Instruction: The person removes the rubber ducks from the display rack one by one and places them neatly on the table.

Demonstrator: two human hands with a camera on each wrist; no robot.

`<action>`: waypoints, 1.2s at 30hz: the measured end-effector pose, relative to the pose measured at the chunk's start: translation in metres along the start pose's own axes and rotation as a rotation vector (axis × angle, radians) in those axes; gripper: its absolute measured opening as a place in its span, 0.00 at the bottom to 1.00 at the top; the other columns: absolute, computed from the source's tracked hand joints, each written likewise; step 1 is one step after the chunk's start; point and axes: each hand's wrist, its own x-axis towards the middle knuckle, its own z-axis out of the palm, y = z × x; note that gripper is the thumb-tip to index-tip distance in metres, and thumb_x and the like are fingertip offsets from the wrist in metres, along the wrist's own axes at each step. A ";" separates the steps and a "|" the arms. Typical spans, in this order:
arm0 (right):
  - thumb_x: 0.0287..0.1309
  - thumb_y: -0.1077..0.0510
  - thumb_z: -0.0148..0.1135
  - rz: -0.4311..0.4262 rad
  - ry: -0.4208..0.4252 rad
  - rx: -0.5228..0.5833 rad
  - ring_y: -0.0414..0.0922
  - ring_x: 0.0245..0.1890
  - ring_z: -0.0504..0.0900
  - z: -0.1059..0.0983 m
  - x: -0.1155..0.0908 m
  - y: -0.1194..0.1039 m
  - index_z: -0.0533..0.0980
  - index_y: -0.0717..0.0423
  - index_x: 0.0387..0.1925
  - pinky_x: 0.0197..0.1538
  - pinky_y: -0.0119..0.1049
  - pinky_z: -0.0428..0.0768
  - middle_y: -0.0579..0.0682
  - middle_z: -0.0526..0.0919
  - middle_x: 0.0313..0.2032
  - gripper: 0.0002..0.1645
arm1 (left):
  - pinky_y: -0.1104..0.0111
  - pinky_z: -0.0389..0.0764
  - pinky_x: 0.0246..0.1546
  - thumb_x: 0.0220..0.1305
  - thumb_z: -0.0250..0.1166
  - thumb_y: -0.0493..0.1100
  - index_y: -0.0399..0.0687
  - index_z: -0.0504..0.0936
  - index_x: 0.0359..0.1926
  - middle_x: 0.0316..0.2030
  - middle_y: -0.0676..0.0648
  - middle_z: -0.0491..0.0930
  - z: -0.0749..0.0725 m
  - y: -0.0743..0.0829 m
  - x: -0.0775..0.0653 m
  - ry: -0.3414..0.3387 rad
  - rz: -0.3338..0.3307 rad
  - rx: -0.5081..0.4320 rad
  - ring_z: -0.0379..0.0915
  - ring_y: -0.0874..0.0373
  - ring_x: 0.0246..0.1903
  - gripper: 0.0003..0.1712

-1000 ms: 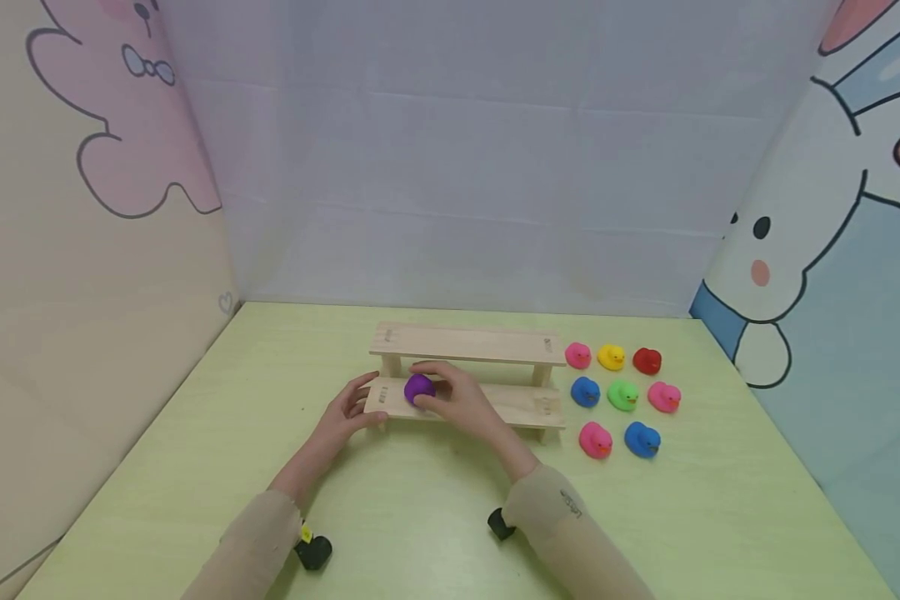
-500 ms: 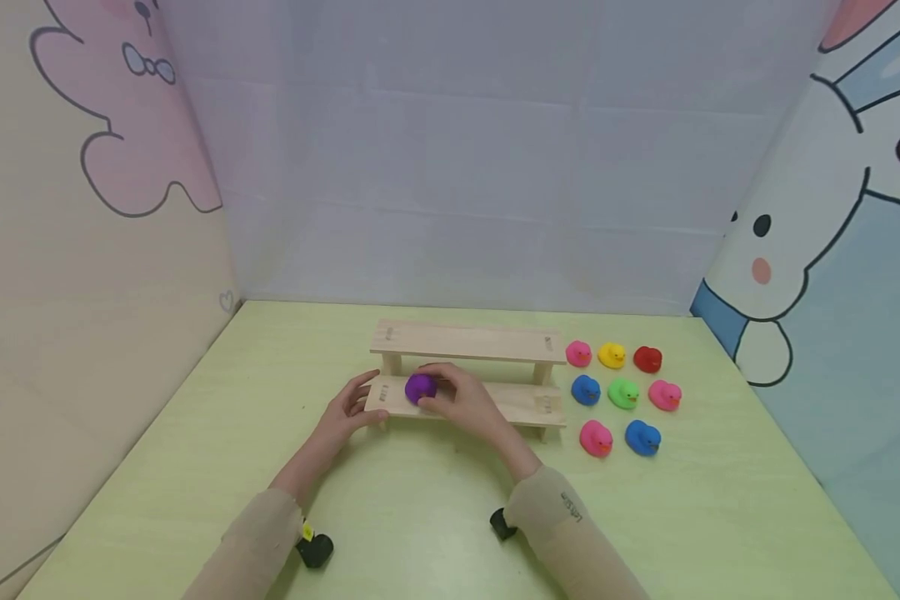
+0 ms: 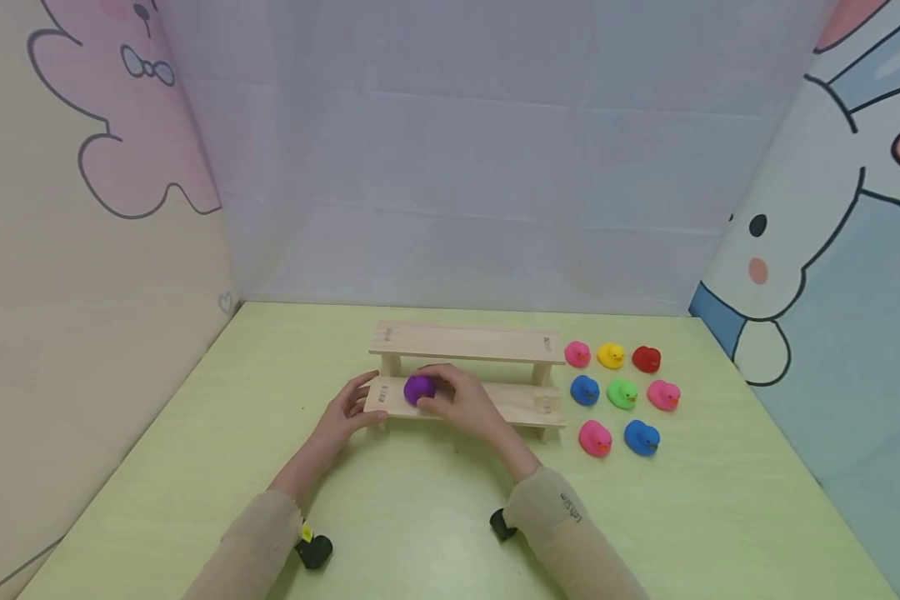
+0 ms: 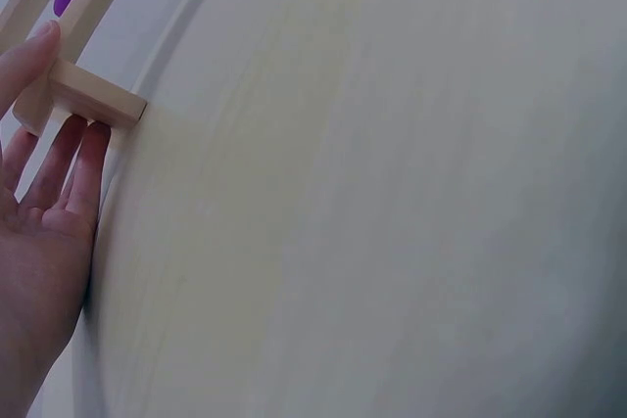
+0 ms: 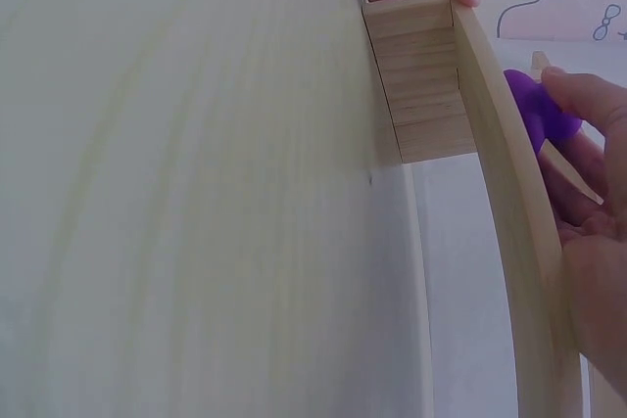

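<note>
A two-step wooden shelf (image 3: 468, 342) stands on the table. My left hand (image 3: 345, 412) grips its lower left end, thumb on the board's front edge and fingers at the end; the left wrist view shows those fingertips against the wooden leg (image 4: 98, 95). On the left part of the lower board sits a purple rubber duck (image 3: 417, 389). My right hand (image 3: 465, 404) pinches this duck from its right side, thumb in front and fingers behind. In the right wrist view the duck (image 5: 544, 110) touches or nearly touches the board; part of it is hidden by the hand.
Right of the shelf, several rubber ducks stand in rows, among them a yellow duck (image 3: 611, 356), a green duck (image 3: 622, 394) and a blue duck (image 3: 642, 438). A pale cloth wall (image 3: 465, 192) closes off the table's back edge.
</note>
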 end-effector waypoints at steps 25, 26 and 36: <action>0.58 0.57 0.69 0.007 0.006 0.001 0.47 0.59 0.80 0.001 0.002 -0.001 0.78 0.51 0.56 0.64 0.41 0.76 0.51 0.81 0.57 0.23 | 0.76 0.74 0.53 0.63 0.68 0.42 0.59 0.58 0.75 0.69 0.38 0.67 0.000 0.003 0.000 0.013 -0.015 -0.008 0.70 0.45 0.63 0.43; 0.58 0.58 0.69 0.010 0.007 0.005 0.47 0.60 0.80 0.001 0.002 -0.001 0.78 0.51 0.56 0.64 0.41 0.76 0.51 0.81 0.57 0.23 | 0.76 0.74 0.53 0.63 0.68 0.41 0.59 0.58 0.75 0.69 0.38 0.67 0.000 0.003 0.000 0.013 -0.014 -0.012 0.70 0.45 0.63 0.43; 0.59 0.54 0.68 0.058 -0.021 0.040 0.48 0.61 0.79 -0.005 -0.002 -0.006 0.77 0.49 0.58 0.66 0.42 0.75 0.50 0.80 0.59 0.24 | 0.76 0.74 0.53 0.63 0.68 0.41 0.58 0.58 0.75 0.68 0.37 0.67 0.001 0.003 0.001 0.007 -0.008 -0.015 0.71 0.46 0.62 0.43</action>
